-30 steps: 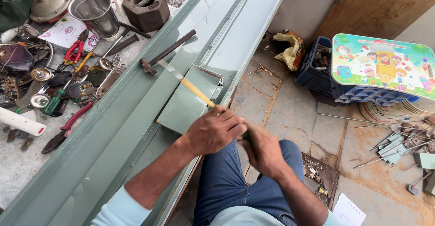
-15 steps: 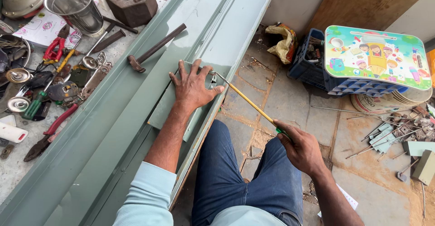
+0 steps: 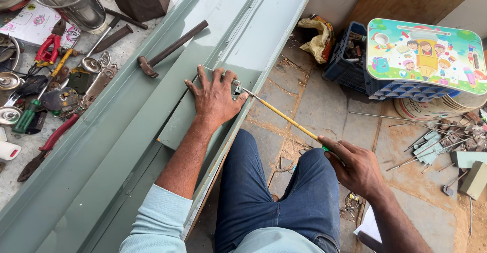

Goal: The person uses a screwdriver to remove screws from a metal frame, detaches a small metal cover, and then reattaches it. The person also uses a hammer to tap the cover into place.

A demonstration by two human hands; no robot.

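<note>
We press our left hand (image 3: 215,98) flat, fingers spread, on the small grey-green sheet-metal piece (image 3: 180,123) lying on the long metal panel (image 3: 127,146). Our right hand (image 3: 355,166) is clenched around the green-tipped end of the yellow tape blade (image 3: 284,118), pulled out right of the sheet piece toward our knee. To measure well, we judge the blade should stay taut and straight and the hooked end kept seated under the left fingers. Half a second ago the pose was much the same; the hammer (image 3: 170,50) beyond the sheet piece has not moved.
</note>
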